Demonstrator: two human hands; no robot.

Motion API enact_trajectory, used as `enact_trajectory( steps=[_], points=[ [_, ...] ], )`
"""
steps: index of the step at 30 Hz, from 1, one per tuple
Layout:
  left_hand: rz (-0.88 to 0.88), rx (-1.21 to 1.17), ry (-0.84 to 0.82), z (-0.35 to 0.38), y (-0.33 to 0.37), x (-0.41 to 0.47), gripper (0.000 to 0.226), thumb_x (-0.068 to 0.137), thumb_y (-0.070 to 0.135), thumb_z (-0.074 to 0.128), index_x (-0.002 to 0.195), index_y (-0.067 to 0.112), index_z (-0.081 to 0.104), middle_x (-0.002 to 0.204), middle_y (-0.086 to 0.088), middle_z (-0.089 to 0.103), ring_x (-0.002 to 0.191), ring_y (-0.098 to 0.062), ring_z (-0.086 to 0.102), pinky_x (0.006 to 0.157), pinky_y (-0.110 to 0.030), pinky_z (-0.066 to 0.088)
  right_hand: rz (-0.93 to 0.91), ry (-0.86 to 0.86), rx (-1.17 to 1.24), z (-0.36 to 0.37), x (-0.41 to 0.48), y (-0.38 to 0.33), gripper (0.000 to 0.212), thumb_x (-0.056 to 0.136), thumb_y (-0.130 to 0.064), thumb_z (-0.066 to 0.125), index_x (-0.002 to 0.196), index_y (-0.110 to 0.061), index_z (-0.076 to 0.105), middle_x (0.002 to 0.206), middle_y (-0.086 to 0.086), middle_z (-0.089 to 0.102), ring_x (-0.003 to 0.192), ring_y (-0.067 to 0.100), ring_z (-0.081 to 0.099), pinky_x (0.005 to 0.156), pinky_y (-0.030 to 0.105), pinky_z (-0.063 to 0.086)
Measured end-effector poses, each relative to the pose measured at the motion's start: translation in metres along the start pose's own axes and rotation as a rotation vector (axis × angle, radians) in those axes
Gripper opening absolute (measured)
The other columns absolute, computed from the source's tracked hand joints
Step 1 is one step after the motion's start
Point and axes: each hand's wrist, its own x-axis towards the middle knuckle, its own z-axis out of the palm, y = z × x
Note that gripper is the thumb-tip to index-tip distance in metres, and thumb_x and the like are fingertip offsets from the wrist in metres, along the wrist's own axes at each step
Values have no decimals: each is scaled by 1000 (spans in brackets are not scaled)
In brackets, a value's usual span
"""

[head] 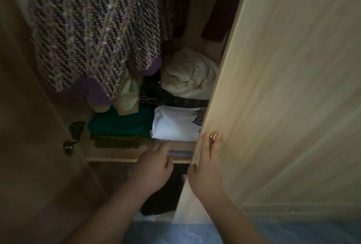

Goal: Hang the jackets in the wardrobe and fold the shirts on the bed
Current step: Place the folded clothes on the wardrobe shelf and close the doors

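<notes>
Wardrobe (293,87) ajar — tweed jacket (93,29) hanging, purple-edged.

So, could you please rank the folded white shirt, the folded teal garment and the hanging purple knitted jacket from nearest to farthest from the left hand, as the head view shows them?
From the left hand:
1. Folded white shirt, on the shelf just above it.
2. Folded teal garment, left on the same shelf.
3. Hanging purple knitted jacket, high above.

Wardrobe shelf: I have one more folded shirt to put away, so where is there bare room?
Only the front strip of the shelf is bare, between the green pile and the shelf edge, left of the left hand. Behind, it is crowded: white shirt, cream bundle, and the hanging knit overhead.
</notes>
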Motion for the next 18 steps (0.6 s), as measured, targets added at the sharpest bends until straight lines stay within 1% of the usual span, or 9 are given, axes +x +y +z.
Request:
enact_trajectory(
  steps=[3, 5, 7, 9, 10, 12, 14, 15, 18],
  points=[
    [-28, 28, 2, -2, 2, -7, 49, 94, 30, 51, 140, 34, 36, 141, 8, 45, 122, -12, 47, 95, -33, 49, -2, -29, -9, -1, 0, 4, 114, 81, -14, 66, 153, -28, -21, 154, -4, -42, 152, 32, -1, 111, 38, 40],
    [-60, 56, 15, -4, 4, -20, 50, 93, 30, 51, 141, 32, 38, 142, 7, 45, 126, -15, 47, 97, -32, 47, -41, -78, -48, -7, -1, 10, 106, 84, -16, 63, 156, -23, -14, 151, -3, -46, 152, 31, -6, 116, 40, 33],
    [-101, 92, 31, -6, 8, -40, 50, 93, 31, 50, 142, 30, 40, 141, 5, 47, 129, -17, 45, 101, -33, 44, -86, -140, -127, -14, -5, 17, 99, 87, -21, 59, 157, -22, -10, 152, 0, -45, 152, 30, -9, 117, 43, 31],
    [-166, 135, 61, -7, 10, -70, 51, 94, 34, 48, 144, 29, 39, 143, 4, 47, 133, -17, 41, 107, -34, 40, -118, -217, -174, -21, -17, 19, 93, 89, -26, 56, 157, -25, -8, 158, 4, -34, 151, 29, -12, 119, 43, 28],
    [-203, 148, 78, -7, 11, -88, 52, 94, 35, 48, 145, 29, 39, 144, 5, 47, 135, -17, 40, 109, -35, 39, -130, -250, -185, -24, -25, 19, 90, 90, -28, 55, 157, -26, -4, 161, 7, -26, 152, 30, -9, 120, 42, 26],
    [-299, 161, 94, -7, 14, -130, 52, 94, 36, 47, 146, 29, 38, 146, 6, 46, 136, -18, 39, 110, -35, 38, -188, -314, -226, -27, -45, 19, 81, 90, -31, 54, 157, -24, 9, 164, 12, -4, 152, 30, 4, 121, 40, 23],
    [-410, 172, 103, -6, 15, -175, 52, 95, 35, 46, 146, 30, 37, 147, 7, 45, 136, -18, 40, 109, -35, 39, -276, -381, -250, -24, -68, 12, 74, 89, -32, 53, 154, -20, 22, 162, 14, 18, 149, 30, 17, 120, 40, 25],
    [-462, 183, 105, -8, 15, -198, 52, 94, 35, 46, 145, 30, 37, 146, 7, 46, 136, -19, 40, 108, -36, 40, -306, -422, -239, -20, -81, 5, 72, 89, -32, 52, 154, -20, 24, 161, 13, 22, 149, 30, 19, 121, 41, 24],
    [-592, 240, 113, -24, 12, -264, 45, 91, 40, 43, 135, 31, 41, 134, 5, 53, 127, -22, 47, 97, -37, 46, -408, -552, -190, -13, -118, -26, 67, 96, -38, 47, 156, -23, 20, 163, 6, 19, 151, 25, 13, 122, 39, 20]
  ],
)
